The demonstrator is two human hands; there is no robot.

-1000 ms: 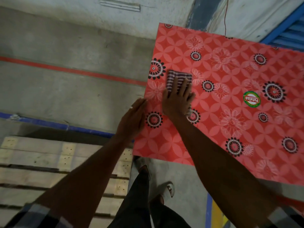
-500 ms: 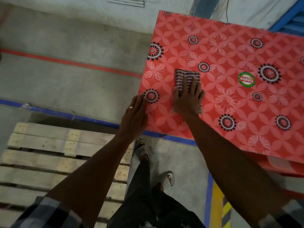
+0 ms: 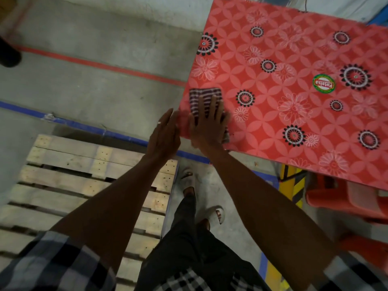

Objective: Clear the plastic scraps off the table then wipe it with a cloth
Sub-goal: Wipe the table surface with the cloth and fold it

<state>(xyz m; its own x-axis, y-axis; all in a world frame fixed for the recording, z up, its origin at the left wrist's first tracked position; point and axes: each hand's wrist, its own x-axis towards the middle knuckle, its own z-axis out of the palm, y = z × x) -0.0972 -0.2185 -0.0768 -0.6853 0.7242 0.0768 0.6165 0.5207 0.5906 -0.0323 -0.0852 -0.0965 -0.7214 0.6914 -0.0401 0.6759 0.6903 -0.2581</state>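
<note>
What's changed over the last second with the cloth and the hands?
The right hand has slid the striped cloth leftward and nearer, to the table's left edge by the near corner. The left hand stays open at that edge, holding nothing. The right palm remains flat on the cloth.

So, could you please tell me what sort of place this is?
Probably a warehouse or factory floor: bare concrete floor marked with blue line and red line, a wooden pallet, and a yellow-black hazard post.
</note>
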